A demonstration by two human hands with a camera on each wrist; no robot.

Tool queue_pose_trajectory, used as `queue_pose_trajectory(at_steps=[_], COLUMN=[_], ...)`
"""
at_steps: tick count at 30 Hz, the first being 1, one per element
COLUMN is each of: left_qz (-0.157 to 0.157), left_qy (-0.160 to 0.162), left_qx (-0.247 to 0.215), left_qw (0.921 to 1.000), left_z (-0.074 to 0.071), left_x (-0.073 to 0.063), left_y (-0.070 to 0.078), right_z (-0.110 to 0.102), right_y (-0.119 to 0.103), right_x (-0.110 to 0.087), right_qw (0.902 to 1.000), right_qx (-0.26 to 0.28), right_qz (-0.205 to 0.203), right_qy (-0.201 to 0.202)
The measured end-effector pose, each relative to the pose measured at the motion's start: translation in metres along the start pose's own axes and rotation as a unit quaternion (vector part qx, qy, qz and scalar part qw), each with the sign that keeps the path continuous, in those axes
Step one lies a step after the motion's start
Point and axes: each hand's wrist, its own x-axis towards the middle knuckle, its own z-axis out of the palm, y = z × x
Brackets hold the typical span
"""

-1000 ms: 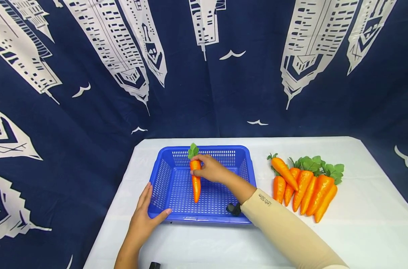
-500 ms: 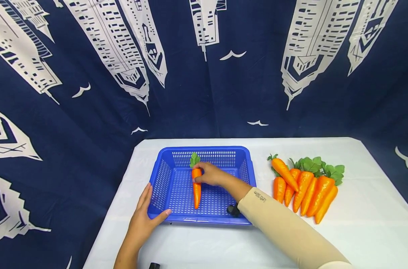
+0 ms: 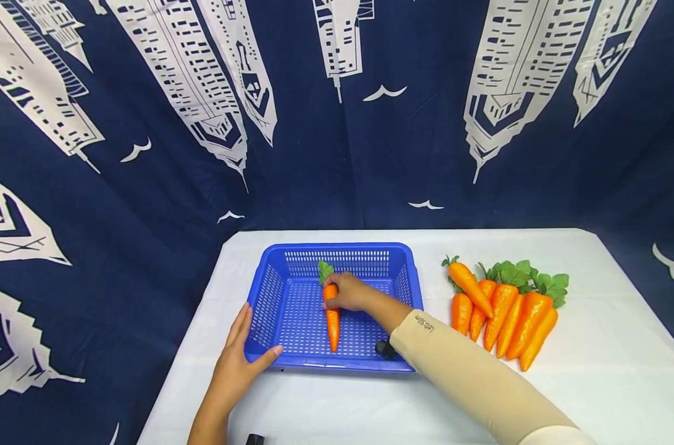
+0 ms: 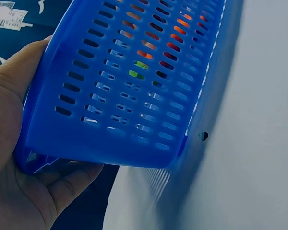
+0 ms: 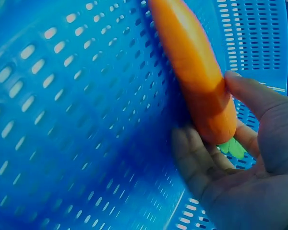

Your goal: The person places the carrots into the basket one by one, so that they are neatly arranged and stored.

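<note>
My right hand (image 3: 346, 292) pinches an orange carrot (image 3: 333, 330) near its leafy top, low inside a blue plastic basket (image 3: 337, 363). In the right wrist view the thumb lies against one side of the carrot (image 5: 197, 72), the fingers are at its thick end, and its green leaves (image 5: 232, 148) show past them. My left hand (image 3: 238, 361) holds the basket's near left corner, thumb on the front rim and fingers along the left side. The left wrist view shows that hand around the rim beside the slotted wall (image 4: 110, 139).
Right of the basket, several carrots (image 3: 501, 315) with green leaves lie bunched on the white tablecloth (image 3: 359, 408). A small black object (image 3: 385, 349) shows by my right wrist, another (image 3: 255, 439) near my left forearm. A navy curtain (image 3: 348, 167) hangs behind the table.
My right hand has moved down and slightly right with the carrot, deeper into the basket, toward its near side. The left hand and the bunched carrots stay put.
</note>
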Motion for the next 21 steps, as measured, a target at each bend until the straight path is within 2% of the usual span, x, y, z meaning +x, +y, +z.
queue_pose_trajectory(at_steps=[16,21], left_qz=[-0.002,-0.005], left_qy=[-0.003,-0.005], left_qx=[0.001,-0.005], left_qw=[1.0,1.0], left_z=[-0.0007,-0.0004], left_x=[-0.0009,-0.0005], left_y=[0.001,0.0021], right_z=[-0.0013,-0.0065], right_y=[0.0015,-0.0005], right_x=[-0.0014,-0.0019], right_qw=[0.9999,0.9993], right_qx=[-0.011,-0.006], right_qz=[0.003,0.002], right_qy=[0.0,0.036])
